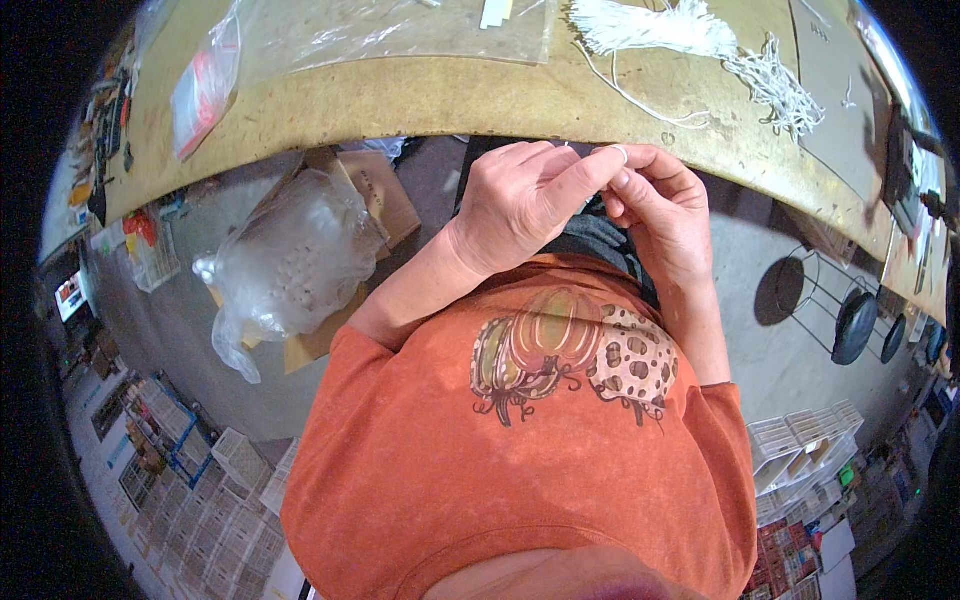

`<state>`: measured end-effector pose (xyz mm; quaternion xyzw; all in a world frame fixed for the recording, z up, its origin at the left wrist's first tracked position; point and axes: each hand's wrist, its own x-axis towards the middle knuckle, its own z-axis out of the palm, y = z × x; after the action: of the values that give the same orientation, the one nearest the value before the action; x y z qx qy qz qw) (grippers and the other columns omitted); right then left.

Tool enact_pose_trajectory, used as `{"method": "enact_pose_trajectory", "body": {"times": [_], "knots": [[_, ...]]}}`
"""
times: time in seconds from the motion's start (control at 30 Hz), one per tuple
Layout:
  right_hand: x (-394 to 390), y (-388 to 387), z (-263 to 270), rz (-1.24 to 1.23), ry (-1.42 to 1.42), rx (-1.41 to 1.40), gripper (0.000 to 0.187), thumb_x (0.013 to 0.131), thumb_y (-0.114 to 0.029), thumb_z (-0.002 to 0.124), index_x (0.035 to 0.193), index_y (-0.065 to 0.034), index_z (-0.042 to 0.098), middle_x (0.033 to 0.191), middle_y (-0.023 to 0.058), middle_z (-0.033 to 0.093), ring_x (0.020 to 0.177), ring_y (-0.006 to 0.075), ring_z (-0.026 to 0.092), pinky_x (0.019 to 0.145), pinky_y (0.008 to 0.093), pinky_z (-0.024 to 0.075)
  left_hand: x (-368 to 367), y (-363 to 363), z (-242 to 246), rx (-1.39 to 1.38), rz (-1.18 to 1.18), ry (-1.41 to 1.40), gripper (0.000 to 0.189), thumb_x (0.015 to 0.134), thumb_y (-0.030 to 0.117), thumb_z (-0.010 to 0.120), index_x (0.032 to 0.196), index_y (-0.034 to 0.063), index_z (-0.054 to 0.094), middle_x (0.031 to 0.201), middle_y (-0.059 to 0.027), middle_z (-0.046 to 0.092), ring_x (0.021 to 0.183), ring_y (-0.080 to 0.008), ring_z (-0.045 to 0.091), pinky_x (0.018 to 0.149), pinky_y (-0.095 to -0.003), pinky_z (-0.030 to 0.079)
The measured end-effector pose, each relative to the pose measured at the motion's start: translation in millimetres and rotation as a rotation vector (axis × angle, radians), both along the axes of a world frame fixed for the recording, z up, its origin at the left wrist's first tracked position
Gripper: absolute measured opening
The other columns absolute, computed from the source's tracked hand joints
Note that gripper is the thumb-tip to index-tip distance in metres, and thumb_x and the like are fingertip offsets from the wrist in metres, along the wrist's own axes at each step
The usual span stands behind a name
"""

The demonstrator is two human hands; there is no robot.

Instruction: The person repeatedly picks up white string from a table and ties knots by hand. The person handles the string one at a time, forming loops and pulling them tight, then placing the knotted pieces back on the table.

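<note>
My left hand (pixel 517 202) and my right hand (pixel 664 199) meet in front of my waist, just below the table's front edge. Between their fingertips is a short piece of thin white cord (pixel 622 154), curved over the fingers where they touch. Both hands pinch at it, thumbs against index fingers; the rest of the cord is mostly hidden behind the fingers. On the table beyond lies a bundle of white cords (pixel 652 30), with a tangled heap of white cord (pixel 780 86) to its right. A loose strand (pixel 637 101) trails towards the table's front edge.
The worn table (pixel 420 94) curves across the front. On it lie a clear plastic sheet (pixel 420 34) and a bag with red-edged contents (pixel 202 97). Left on the floor, an open cardboard box (pixel 379 195) holds a clear bag of small white pieces (pixel 300 262). Stools (pixel 855 322) stand at right.
</note>
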<state>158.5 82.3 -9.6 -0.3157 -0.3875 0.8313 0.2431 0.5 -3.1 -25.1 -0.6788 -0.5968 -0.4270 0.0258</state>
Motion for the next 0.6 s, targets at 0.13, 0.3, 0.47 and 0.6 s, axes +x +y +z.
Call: {"method": "enact_pose_trajectory", "body": {"times": [0.13,0.3,0.47,0.6], "knots": [[-2,-1,4,-0.023,-0.136,0.167,0.014,0.094,-0.007,0.070,0.106,-0.0005,0.071,0.082,0.0015,0.070,0.067,0.0067,0.061,0.057,0.0196,0.0461,3,-4,3,-0.067,0.013,0.082,0.040,0.084,0.011,0.065,0.124,0.0152,0.062,0.068,0.0016,0.058,0.060,-0.0157,0.063,0.052,-0.0299,0.051],[-5,-3,9,-0.035,-0.179,0.237,0.016,0.098,-0.013,0.067,0.106,0.0004,0.071,0.082,0.0012,0.070,0.067,0.0060,0.060,0.058,0.0187,0.0458,-1,-3,6,-0.092,-0.058,-0.182,0.039,0.086,0.004,0.067,0.124,0.0109,0.060,0.076,-0.0042,0.065,0.068,-0.0239,0.067,0.060,-0.0353,0.055],[-2,1,9,0.142,-0.191,0.191,0.017,0.099,-0.014,0.063,0.104,0.0005,0.072,0.083,0.0014,0.070,0.064,0.0049,0.055,0.056,0.0182,0.0413,-19,-5,12,-0.130,-0.004,-0.256,0.037,0.086,0.001,0.070,0.122,0.0096,0.062,0.081,-0.0088,0.067,0.072,-0.0286,0.067,0.067,-0.0389,0.055],[-5,5,4,0.324,-0.048,-0.033,0.015,0.098,-0.014,0.066,0.100,-0.0007,0.073,0.080,0.0010,0.068,0.062,0.0042,0.052,0.055,0.0178,0.0398,-28,5,20,-0.155,-0.156,-0.230,0.034,0.087,-0.002,0.070,0.119,0.0091,0.065,0.078,-0.0053,0.068,0.070,-0.0202,0.067,0.069,-0.0328,0.055]]}}
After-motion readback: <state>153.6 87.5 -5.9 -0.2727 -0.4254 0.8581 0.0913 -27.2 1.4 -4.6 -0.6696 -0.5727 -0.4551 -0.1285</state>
